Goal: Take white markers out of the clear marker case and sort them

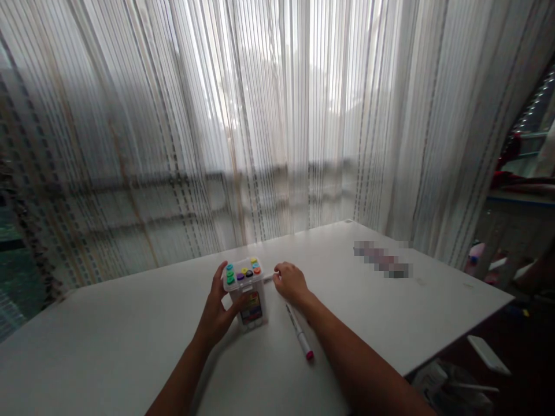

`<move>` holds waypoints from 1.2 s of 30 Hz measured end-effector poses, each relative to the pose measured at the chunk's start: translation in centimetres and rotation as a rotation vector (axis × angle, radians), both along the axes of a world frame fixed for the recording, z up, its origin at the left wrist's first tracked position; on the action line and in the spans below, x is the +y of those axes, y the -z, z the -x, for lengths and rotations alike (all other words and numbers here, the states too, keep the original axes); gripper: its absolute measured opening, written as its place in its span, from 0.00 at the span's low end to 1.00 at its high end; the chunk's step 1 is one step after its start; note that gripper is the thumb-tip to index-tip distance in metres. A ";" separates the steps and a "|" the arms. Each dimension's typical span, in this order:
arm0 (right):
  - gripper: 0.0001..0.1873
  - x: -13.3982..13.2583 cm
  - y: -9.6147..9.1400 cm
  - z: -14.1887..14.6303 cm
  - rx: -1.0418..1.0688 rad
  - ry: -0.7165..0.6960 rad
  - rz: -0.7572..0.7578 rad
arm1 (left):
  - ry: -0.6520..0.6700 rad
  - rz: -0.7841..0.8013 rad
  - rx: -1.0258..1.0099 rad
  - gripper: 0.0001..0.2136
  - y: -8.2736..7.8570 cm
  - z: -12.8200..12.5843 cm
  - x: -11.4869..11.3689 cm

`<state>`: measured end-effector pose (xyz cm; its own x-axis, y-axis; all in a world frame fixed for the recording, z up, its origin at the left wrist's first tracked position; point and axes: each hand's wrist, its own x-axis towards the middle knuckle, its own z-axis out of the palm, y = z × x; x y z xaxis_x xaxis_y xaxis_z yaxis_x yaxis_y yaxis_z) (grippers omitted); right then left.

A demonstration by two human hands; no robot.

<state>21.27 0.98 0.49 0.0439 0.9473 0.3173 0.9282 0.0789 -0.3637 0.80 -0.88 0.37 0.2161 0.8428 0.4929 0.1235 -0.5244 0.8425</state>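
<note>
Left hand [219, 312] grips the upright marker box [246, 294] on the worktop [130, 335], while right hand [291, 282], curled just beside its lid, pinches a white marker [269, 277]; another marker [299, 338] lies nearer.

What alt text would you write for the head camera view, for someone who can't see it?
A person's left hand grips a clear marker box of colour-capped markers on a white table, while the right hand holds a white marker beside it. A pink-capped marker lies by the right forearm; striped sheer curtains hang behind.

Head view, forward-down over table [390, 323]
</note>
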 end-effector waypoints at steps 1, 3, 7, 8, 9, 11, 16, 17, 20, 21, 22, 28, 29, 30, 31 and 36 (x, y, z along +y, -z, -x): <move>0.13 0.0 0.0 0.0 -0.004 -0.003 0.004 | 0.002 -0.001 -0.009 0.40 0.0 -0.1 -0.1; 0.13 0.0 0.1 0.0 -0.012 -0.007 0.013 | -0.001 0.004 -0.017 0.40 -0.1 -0.2 -0.3; 0.13 0.1 0.3 0.0 -0.024 -0.014 0.029 | -0.008 0.023 -0.011 0.40 -0.3 -0.4 -0.5; 0.13 0.1 0.4 0.0 -0.026 -0.017 0.035 | -0.003 0.027 -0.011 0.40 -0.4 -0.4 -0.5; 0.13 0.1 0.5 0.0 -0.027 -0.022 0.043 | 0.001 0.029 -0.009 0.40 -0.4 -0.3 -0.5; 0.13 0.1 0.6 -0.1 -0.028 -0.031 0.057 | 0.005 0.032 0.001 0.39 -0.5 -0.3 -0.6; 0.14 0.1 0.7 0.0 -0.025 -0.038 0.075 | 0.018 0.037 -0.016 0.39 -0.6 -0.4 -0.8; 0.14 0.1 0.7 0.0 -0.025 -0.039 0.079 | 0.017 0.038 -0.021 0.39 -0.6 -0.4 -0.8; 0.14 0.2 0.7 0.1 -0.022 -0.045 0.086 | 0.014 0.046 -0.018 0.39 -0.5 -0.4 -0.7; 0.14 0.2 0.7 0.1 -0.020 -0.048 0.086 | 0.014 0.046 -0.014 0.39 -0.5 -0.4 -0.7; 0.14 0.2 0.7 0.1 -0.020 -0.051 0.084 | 0.016 0.044 -0.012 0.39 -0.5 -0.4 -0.7; 0.14 0.0 0.9 0.3 -0.019 -0.069 0.077 | 0.039 0.075 -0.021 0.39 -0.7 -0.4 -0.8; 0.14 0.0 0.9 0.3 -0.019 -0.073 0.074 | 0.039 0.074 -0.026 0.39 -0.6 -0.4 -0.8; 0.14 0.0 0.9 0.3 -0.020 -0.076 0.072 | 0.037 0.068 -0.029 0.39 -0.6 -0.4 -0.8; 0.14 0.0 1.0 0.3 -0.020 -0.078 0.071 | 0.035 0.060 -0.031 0.39 -0.6 -0.4 -0.8; 0.15 0.0 1.0 0.4 -0.021 -0.074 0.083 | 0.030 0.056 -0.030 0.38 -0.5 -0.4 -0.9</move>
<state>20.85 0.94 -0.49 -0.0335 0.9708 0.2377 0.9285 0.1183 -0.3521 1.21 -1.75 0.88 0.2281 0.8626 0.4517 0.0829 -0.4794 0.8737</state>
